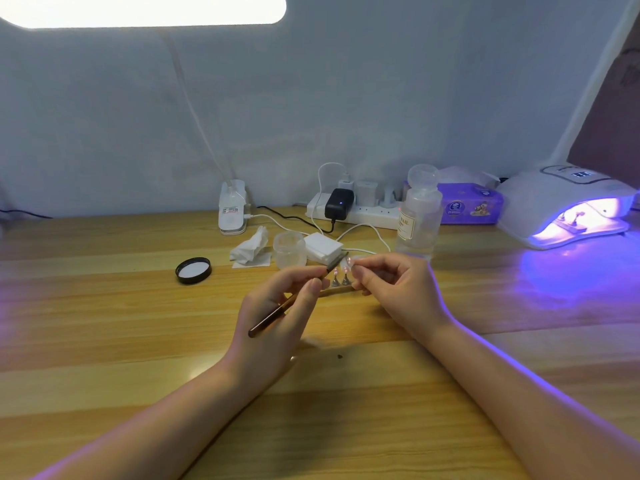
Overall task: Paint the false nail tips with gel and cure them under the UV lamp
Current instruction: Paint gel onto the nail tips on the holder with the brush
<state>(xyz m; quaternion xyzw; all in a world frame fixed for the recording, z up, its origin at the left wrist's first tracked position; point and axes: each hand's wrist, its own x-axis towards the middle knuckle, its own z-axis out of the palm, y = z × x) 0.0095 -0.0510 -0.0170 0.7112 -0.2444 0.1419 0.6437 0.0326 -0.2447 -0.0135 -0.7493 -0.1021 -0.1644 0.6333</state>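
My left hand (pixel 277 320) grips a thin brown brush (pixel 277 315), whose tip points up and right toward the false nail tips (pixel 341 271). The tips stand on small metal holders fixed to a wooden strip (pixel 337 289) on the table. My right hand (pixel 391 289) pinches the strip's right end, with a tip beside its fingertips. A white UV lamp (pixel 568 202) glows purple at the far right, with a stand of tips inside its opening. An open frosted gel jar (pixel 289 249) sits just behind the hands, its black lid (pixel 193 270) lying to the left.
A clear liquid bottle (pixel 419 220) stands right of the jar. Crumpled wipes (pixel 251 249) and a stack of white pads (pixel 322 247) lie near it. A power strip (pixel 356 209) with plugs and cables, a purple tissue pack (pixel 471 204) and a lamp base (pixel 232 211) line the wall.
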